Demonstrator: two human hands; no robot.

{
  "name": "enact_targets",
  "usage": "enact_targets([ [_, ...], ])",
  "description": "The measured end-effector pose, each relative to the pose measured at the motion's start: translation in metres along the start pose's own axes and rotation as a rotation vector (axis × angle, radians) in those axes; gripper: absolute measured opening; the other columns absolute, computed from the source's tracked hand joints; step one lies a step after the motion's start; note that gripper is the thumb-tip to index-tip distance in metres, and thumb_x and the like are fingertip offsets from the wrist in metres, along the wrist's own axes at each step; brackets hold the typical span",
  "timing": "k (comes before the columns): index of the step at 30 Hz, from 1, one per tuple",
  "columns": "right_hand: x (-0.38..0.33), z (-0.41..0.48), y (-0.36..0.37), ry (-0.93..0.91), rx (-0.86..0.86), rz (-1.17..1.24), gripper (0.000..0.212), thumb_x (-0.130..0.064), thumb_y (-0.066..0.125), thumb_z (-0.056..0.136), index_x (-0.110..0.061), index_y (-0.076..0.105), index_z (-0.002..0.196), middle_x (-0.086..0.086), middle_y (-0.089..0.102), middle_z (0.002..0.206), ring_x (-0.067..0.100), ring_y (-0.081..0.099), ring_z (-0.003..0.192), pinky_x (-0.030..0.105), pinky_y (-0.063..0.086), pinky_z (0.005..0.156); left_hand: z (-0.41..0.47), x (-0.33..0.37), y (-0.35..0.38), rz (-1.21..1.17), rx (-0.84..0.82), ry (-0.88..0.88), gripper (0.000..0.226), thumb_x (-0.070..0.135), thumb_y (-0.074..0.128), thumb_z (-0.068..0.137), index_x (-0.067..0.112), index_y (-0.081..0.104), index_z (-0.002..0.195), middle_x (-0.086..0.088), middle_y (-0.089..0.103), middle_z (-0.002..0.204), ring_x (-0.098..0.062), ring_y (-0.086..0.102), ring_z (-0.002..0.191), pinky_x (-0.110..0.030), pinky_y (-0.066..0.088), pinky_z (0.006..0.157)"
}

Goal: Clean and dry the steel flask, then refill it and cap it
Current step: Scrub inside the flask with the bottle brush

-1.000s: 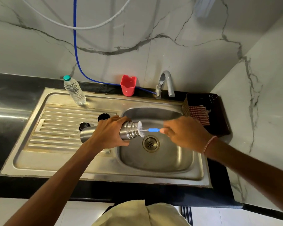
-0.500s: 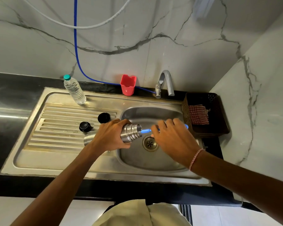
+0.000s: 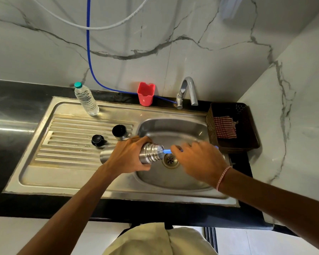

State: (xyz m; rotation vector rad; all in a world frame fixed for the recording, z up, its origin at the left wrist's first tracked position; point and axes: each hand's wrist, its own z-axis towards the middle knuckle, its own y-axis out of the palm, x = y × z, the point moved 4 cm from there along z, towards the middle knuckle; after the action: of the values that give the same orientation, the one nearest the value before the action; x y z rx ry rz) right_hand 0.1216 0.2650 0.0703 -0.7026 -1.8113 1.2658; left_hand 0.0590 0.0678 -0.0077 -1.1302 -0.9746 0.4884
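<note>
1. You're mid-clean: the bottle [image 3: 86, 101] stands capped at the back of the sink [image 3: 173, 129], and the stopper [image 3: 98, 140] and cap [image 3: 119, 132] lie loose on the drainboard [image 3: 66, 126].
2. Your left hand [image 3: 129, 157] grips the flask [image 3: 151, 153], held sideways at the bowl's left edge with its mouth pointing right.
3. Your right hand [image 3: 197, 161] reaches in palm down, its fingers [image 3: 175, 148] curled round the brush [image 3: 167, 151], whose bristles are at the flask's mouth.
4. By my reading, rinsing, drying with the cloth [image 3: 225, 127], refilling and capping are left.
</note>
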Motion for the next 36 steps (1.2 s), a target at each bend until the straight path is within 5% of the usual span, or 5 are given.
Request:
enact_targets([
  [5, 0.018, 0.012, 0.017, 0.243, -0.489, 1.060, 0.038, -0.032, 0.041, 0.104, -0.021, 0.055, 0.071, -0.001, 0.049, 0.060, 0.023, 0.049, 0.055, 0.031, 0.042, 0.055, -0.004, -0.002, -0.001, 0.050, 0.018, 0.019, 0.074, 0.051, 0.085, 0.051, 0.028, 0.062, 0.118, 0.007, 0.072, 0.101, -0.017, 0.070, 0.084, -0.027, 0.043, 0.071],
  [10, 0.005, 0.004, 0.001, 0.154, 0.034, 0.013, 0.010, -0.024, 0.052, 0.095, -0.016, 0.057, 0.090, 0.006, 0.055, 0.069, 0.024, 0.045, 0.056, 0.035, 0.033, 0.060, 0.001, -0.010, -0.008, 0.036, 0.017, -0.053, 0.077, 0.055, 0.083, 0.052, 0.029, 0.059, 0.120, 0.002, 0.072, 0.100, -0.022, 0.069, 0.084, -0.029, 0.047, 0.069],
  [25, 0.020, -0.008, -0.008, 0.080, 0.099, -0.062, 0.008, -0.020, 0.059, 0.093, -0.017, 0.057, 0.086, 0.001, 0.050, 0.062, 0.018, 0.034, 0.048, 0.030, 0.020, 0.049, 0.005, -0.015, -0.012, 0.069, -0.028, -0.079, 0.075, 0.055, 0.080, 0.053, 0.032, 0.059, 0.121, 0.004, 0.071, 0.101, -0.022, 0.068, 0.088, -0.029, 0.039, 0.068],
  [32, 0.069, -0.014, 0.007, 0.015, -0.241, 0.537, 0.037, -0.034, 0.038, 0.107, -0.015, 0.063, 0.088, -0.003, 0.042, 0.056, 0.014, 0.039, 0.048, 0.034, 0.033, 0.051, -0.003, -0.026, -0.011, 0.085, -0.087, 0.002, 0.081, 0.061, 0.075, 0.053, 0.032, 0.056, 0.127, 0.007, 0.071, 0.106, -0.018, 0.065, 0.094, -0.037, 0.053, 0.073],
  [36, 0.071, -0.017, 0.005, 0.037, 0.079, -0.001, 0.032, -0.039, 0.032, 0.105, -0.025, 0.058, 0.094, -0.002, 0.054, 0.064, 0.018, 0.046, 0.047, 0.027, 0.017, 0.047, 0.002, -0.027, -0.008, 0.089, -0.099, -0.044, 0.079, 0.060, 0.076, 0.053, 0.034, 0.058, 0.125, 0.006, 0.070, 0.102, -0.019, 0.066, 0.089, -0.034, 0.051, 0.072],
])
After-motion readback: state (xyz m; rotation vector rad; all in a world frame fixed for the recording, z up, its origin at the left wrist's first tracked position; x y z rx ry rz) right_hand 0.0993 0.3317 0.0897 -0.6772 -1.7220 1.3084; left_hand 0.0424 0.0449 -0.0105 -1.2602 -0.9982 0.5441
